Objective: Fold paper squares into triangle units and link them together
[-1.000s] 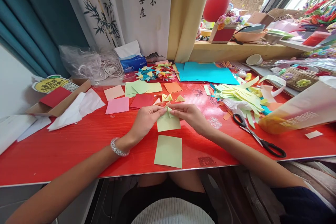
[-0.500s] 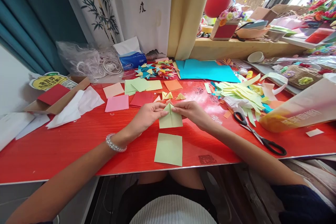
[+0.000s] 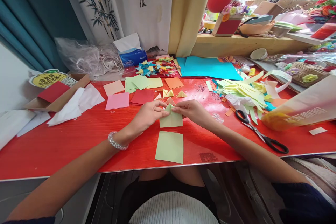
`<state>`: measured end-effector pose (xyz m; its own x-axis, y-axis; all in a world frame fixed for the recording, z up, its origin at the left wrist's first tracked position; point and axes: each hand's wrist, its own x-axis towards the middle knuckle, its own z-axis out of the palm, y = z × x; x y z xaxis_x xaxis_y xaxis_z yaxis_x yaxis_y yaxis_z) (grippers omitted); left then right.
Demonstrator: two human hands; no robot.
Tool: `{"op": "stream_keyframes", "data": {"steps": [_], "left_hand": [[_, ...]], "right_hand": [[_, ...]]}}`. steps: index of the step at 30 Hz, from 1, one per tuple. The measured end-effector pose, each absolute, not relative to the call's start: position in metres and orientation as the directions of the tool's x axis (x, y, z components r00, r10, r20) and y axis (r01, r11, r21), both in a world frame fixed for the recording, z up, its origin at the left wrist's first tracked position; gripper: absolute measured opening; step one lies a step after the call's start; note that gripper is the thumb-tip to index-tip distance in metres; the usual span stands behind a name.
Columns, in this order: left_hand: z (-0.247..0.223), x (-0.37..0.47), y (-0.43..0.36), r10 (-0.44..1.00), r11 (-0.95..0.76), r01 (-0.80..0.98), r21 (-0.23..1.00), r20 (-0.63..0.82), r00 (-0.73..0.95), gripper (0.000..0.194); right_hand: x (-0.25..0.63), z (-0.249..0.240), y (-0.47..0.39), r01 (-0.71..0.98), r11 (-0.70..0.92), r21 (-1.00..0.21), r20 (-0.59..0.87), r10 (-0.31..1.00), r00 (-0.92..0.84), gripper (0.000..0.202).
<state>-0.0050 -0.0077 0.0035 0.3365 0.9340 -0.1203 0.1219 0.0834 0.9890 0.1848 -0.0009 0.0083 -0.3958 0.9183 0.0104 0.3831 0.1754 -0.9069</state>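
Observation:
A light green paper [image 3: 171,121] with a crease and a pointed, folded top lies between my hands. My left hand [image 3: 153,114] pinches its upper left part between thumb and fingers. On the upper right part, the fingers of my right hand [image 3: 190,111] are pressed together on the same paper. Nearer the table edge rests a flat green square [image 3: 169,147], touched by neither hand. Just beyond my fingertips are small folded yellow triangles [image 3: 181,94]. Red squares [image 3: 142,97] and a pink square [image 3: 117,101] lie to the left of them.
Black-handled scissors [image 3: 259,131] lie at the right, beside a pile of paper strips [image 3: 244,92] and a translucent bag [image 3: 301,110]. Blue sheets [image 3: 210,68] and a tissue pack [image 3: 132,57] stand at the back. An open cardboard box [image 3: 59,94] is at the left.
The camera view has shifted slightly. Both hands stay at the top of the folded green paper, with almost no visible movement.

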Motion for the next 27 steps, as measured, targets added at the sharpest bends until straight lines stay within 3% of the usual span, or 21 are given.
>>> {"op": "stream_keyframes", "data": {"steps": [8, 15, 21, 27], "left_hand": [[0.001, -0.005, -0.006, 0.929, 0.077, 0.189, 0.979, -0.139, 0.342, 0.031], [0.006, -0.009, -0.001, 0.904, -0.195, 0.419, 0.887, -0.004, 0.428, 0.028], [0.009, -0.004, -0.008, 0.917, -0.287, 0.390, 0.875, 0.132, 0.377, 0.026], [0.008, -0.003, -0.011, 0.944, -0.190, 0.330, 0.925, 0.080, 0.320, 0.027]], "right_hand": [[0.184, -0.003, 0.000, 0.337, 0.213, -0.917, 0.064, 0.913, -0.402, 0.037], [0.184, -0.002, -0.002, 0.399, 0.265, -0.878, 0.087, 0.907, -0.411, 0.038], [0.182, 0.005, -0.007, 0.460, 0.289, -0.840, 0.076, 0.901, -0.428, 0.043], [0.180, 0.003, -0.008, 0.464, 0.290, -0.837, 0.062, 0.893, -0.445, 0.036]]}}
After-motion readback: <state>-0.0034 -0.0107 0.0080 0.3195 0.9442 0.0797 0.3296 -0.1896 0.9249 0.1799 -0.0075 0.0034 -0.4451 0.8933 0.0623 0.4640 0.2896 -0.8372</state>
